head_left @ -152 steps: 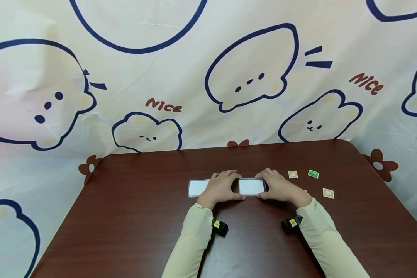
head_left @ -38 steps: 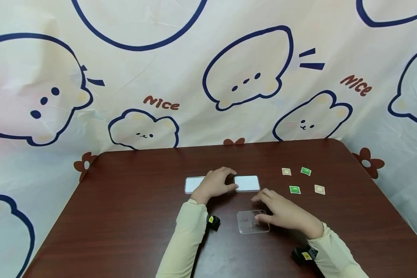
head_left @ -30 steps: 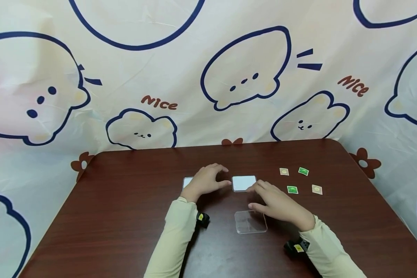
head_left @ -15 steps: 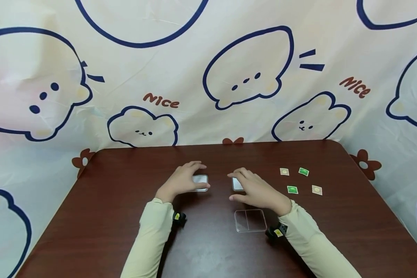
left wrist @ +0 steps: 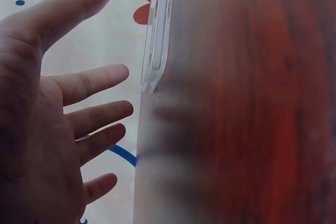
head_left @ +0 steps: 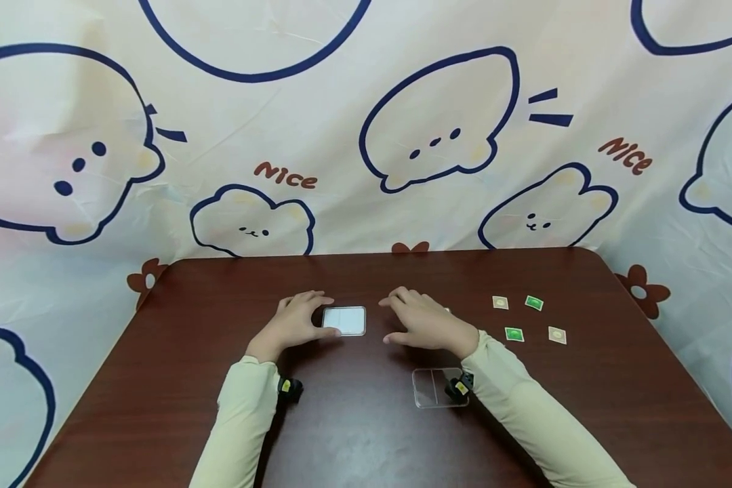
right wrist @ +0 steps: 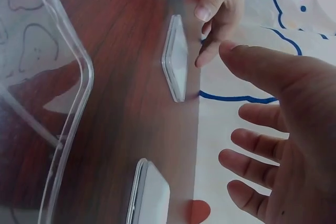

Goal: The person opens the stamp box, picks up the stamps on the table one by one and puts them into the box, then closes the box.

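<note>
My left hand (head_left: 295, 327) is at the left end of a clear rectangular case (head_left: 345, 320) with a white inside. In the left wrist view its fingers are spread and stand apart from the case (left wrist: 157, 40). My right hand (head_left: 432, 324) hovers right of that case, fingers loosely extended with nothing between them. A second white-filled case (right wrist: 152, 195) shows in the right wrist view; in the head view the right hand hides nearly all of it. Under my right wrist, nearer me, lies a clear plastic lid (head_left: 432, 400) with a line across it.
On the right of the brown table (head_left: 354, 434) lie small square cards: two cream, one at the back (head_left: 500, 303) and one in front (head_left: 557, 335), and two green, one at the back (head_left: 534, 303) and one in front (head_left: 514, 334). A patterned cloth (head_left: 341, 135) hangs behind.
Earlier both hands were at the right case; afterwards a clear lid lies on the table nearer me. Since then both hands have moved left, uncovering the left case.
</note>
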Tool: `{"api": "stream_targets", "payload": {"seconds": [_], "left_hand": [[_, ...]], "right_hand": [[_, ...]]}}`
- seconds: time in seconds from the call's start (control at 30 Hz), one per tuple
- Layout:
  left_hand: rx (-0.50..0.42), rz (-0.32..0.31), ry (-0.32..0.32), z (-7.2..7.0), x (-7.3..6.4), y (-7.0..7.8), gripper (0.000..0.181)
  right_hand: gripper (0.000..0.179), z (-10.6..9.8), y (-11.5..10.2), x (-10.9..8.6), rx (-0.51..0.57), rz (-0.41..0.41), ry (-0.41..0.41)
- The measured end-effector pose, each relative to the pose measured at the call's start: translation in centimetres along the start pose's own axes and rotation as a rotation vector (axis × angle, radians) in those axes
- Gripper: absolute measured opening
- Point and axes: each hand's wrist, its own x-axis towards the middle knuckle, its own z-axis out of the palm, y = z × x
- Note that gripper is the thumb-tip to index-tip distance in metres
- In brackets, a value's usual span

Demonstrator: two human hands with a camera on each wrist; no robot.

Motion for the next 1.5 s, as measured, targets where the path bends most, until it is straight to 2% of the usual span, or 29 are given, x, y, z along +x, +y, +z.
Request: {"api": "stream_targets", "payload": {"seconds": [0.3,0.63,0.9,1.07,1.5], "left_hand": [[-0.092,-0.008,-0.047,0.3,0.3,-1.0,0.072],[-0.105,-0.045,-0.072,0.8,-0.1,-1.9,0.074],[-0.123,-0.052,-0.086,0.8,0.3,-2.0,0.073],[-0.124,-0.050,-0.078,1.0,0.4,-2.1,0.071],[-0.113,-0.050,-0.044,1.1,0.2,-1.9,0.064]], "right_hand": [[0.065,0.7,-0.5,2.2,-0.009,0.030,-0.069],[0.067,2.2,-1.7,3.8,0.012,0.083,-0.112],[0.068,2.7,-2.3,5.0,0.040,0.166,-0.129],[0.070,3.2,-2.1,5.6,0.048,0.202,-0.133],[0.066,3.2,-1.9,6.2,0.100,0.213,-0.156]]}}
